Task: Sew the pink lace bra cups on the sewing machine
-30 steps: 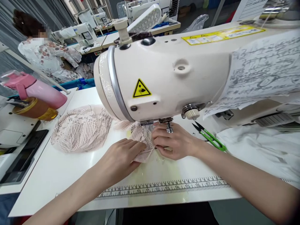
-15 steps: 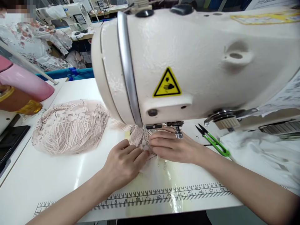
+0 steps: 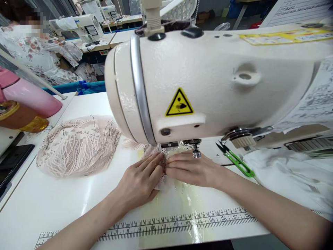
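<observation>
A small piece of pale pink lace (image 3: pixel 161 180) lies on the white table under the head of a cream sewing machine (image 3: pixel 208 80). My left hand (image 3: pixel 140 180) rests flat on it, fingers stretched toward the needle area. My right hand (image 3: pixel 189 169) lies opposite, fingers together and pressing the lace just in front of the presser foot (image 3: pixel 195 151). The fingertips of both hands nearly meet. Most of the lace piece is hidden under my hands.
A pile of pink lace (image 3: pixel 78 146) lies at the left. Green thread snips (image 3: pixel 235 160) lie to the right, beside white fabric (image 3: pixel 288 173). A ruler strip (image 3: pixel 177 222) runs along the table's front edge. A pink bottle (image 3: pixel 28 97) stands far left; a person sits behind.
My left hand has slid forward and opened flat on the lace, closer to the needle. My right hand has shifted slightly. The view has pulled back a little.
</observation>
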Motion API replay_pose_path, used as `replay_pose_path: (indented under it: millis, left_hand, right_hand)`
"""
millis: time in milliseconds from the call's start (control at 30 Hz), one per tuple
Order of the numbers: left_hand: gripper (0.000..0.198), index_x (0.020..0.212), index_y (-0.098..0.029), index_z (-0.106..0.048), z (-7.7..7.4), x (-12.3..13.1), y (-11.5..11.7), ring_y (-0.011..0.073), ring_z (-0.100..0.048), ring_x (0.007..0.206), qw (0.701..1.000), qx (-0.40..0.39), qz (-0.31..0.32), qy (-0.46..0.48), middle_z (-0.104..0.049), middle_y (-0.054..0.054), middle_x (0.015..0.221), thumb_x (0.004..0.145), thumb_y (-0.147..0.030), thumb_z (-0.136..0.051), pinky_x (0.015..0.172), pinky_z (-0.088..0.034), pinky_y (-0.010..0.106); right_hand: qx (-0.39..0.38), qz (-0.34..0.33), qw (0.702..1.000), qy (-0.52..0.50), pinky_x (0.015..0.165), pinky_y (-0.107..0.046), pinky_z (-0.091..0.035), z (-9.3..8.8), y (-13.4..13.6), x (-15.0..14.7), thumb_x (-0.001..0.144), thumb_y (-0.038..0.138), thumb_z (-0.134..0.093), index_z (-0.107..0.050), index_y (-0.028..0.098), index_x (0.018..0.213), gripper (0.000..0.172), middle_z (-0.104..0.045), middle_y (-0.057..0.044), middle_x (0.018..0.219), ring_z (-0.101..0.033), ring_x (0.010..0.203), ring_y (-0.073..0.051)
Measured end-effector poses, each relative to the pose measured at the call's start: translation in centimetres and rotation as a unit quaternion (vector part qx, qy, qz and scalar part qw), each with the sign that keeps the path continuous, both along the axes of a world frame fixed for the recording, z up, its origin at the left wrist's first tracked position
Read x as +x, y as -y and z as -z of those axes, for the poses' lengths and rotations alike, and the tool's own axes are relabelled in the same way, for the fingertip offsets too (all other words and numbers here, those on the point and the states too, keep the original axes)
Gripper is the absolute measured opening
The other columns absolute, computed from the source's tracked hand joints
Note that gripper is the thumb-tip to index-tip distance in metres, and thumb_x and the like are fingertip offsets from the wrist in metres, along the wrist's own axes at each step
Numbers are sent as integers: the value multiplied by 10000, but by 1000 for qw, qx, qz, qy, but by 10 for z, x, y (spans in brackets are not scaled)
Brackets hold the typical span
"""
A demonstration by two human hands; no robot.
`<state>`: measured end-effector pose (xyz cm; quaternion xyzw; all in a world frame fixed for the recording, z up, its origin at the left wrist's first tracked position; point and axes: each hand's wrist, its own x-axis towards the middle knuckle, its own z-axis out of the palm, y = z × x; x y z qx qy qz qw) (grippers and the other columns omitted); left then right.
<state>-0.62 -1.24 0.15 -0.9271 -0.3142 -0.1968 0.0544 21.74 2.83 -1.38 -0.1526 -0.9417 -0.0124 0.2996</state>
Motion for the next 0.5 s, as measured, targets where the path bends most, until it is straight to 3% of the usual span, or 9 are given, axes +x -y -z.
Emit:
replay_pose_path:
  millis: [167,400,500]
  left_hand:
    - [179,961,-107,-582,-1,0,0,278,-592,1197,1000,-5,-6,3,-646,204,1215,825,-141,-469,932,-570,403]
    - [192,985,-110,-578,0,1,-1,292,-565,1227,1000,-13,-5,-1,-621,206,1258,834,-153,-468,933,-568,415]
    - [236,1043,-96,-579,-1,1,-1,299,-557,1234,1000,-18,2,0,-622,207,1257,847,-180,-477,945,-561,428]
  right_hand:
    - [18,-11,999,-27,561,-185,-484,1,0,-3,905,89,-535,-637,175,943,138,-711,23,858,-619,925,-101]
    - [-1,-13,1000,-9,699,-228,-516,9,-6,0,914,110,-516,-649,189,955,159,-692,12,853,-611,869,-106]
    - [-8,8,1000,6,677,-231,-493,9,-6,0,914,97,-480,-651,205,919,202,-686,20,849,-597,799,-94]
